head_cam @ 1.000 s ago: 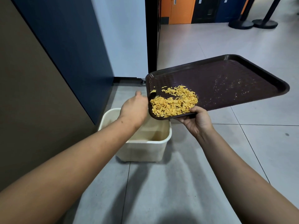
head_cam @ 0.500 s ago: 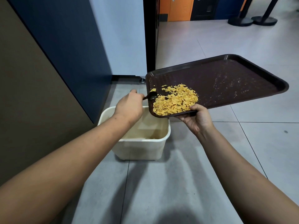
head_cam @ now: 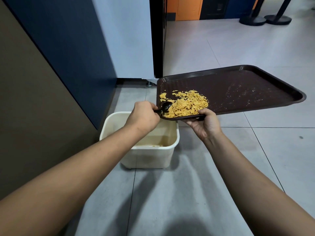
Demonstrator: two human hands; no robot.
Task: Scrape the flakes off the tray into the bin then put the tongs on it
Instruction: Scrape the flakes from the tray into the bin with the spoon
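Tray point(head_cam: 238, 89), one, dark brown, is held tilted above the tiled floor point(head_cam: 204, 167), its lower left corner over the one cream bin point(head_cam: 146, 155) that stands by the dark blue wall panel point(head_cam: 68, 48). One heap of yellow flakes point(head_cam: 185, 103) lies in that low corner, with crumbs scattered toward the far right edge. The right hand point(head_cam: 205, 123) grips the tray's near edge, thumb on top. The left hand point(head_cam: 143, 116) is curled around one black utensil, probably the tongs point(head_cam: 165, 107), whose rounded tip touches the heap.
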